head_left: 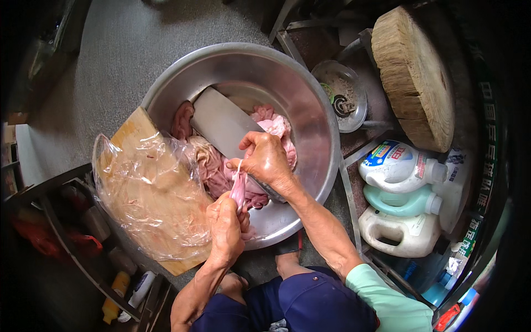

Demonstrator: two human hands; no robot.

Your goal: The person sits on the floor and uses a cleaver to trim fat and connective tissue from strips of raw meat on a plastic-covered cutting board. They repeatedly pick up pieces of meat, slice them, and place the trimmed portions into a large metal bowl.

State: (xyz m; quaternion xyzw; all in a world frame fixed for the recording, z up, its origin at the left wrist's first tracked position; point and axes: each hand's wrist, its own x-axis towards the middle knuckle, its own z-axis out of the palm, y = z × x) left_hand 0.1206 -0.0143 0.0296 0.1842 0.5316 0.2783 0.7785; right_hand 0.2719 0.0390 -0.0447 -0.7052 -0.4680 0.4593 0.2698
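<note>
Left hand (224,224) grips lower end of pink meat strip (238,191); right hand (267,159) pinches upper end. Steel basin (319,133) below; broad grey blade (222,120) lies among meat pieces (206,156).

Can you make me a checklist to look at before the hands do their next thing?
1. Left hand gripping the soft, stretchy-looking pink strip: ok.
2. Right hand pinching the strip's pale upper end: ok.
3. Broad, flat grey metal blade well away from the hands: not ok; the right hand is right by it.
4. Blade's sharpness: cannot tell.
5. Wrinkled pink meat pile inside the wide, round silver metal basin: ok.
6. Flat brown wooden board uncovered: not ok; crinkly clear plastic sheet covers much of it.
</note>
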